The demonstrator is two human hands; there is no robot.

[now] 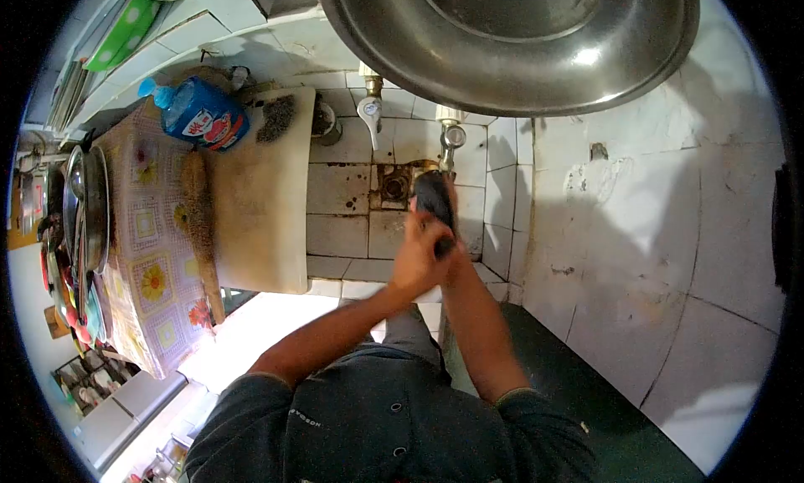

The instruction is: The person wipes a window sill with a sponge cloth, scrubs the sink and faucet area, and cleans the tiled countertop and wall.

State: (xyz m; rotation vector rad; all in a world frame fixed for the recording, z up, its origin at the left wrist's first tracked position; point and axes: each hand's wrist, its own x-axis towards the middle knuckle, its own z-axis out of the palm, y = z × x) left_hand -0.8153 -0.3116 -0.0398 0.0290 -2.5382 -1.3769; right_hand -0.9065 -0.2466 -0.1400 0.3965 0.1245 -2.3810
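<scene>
A dark, elongated object point(433, 200) is in both my hands, just below the metal tap point(453, 138); motion blur hides its exact kind. My left hand point(419, 255) is closed around its lower part, with a dark end poking out by the fingers. Behind and to the right of it, my right hand point(453, 232) grips its side, partly hidden by the object and the left hand. The stained floor drain point(394, 186) lies to the left of the object, in the tiled wash area point(339, 232).
A large metal basin point(511, 85) hangs over the top. Another tap point(371, 115) has a white lever. At left are a pale board point(260, 207) with a dark scouring pad point(276, 119), a blue bottle point(205, 119), a long brush point(198, 207) and stacked pans point(96, 207).
</scene>
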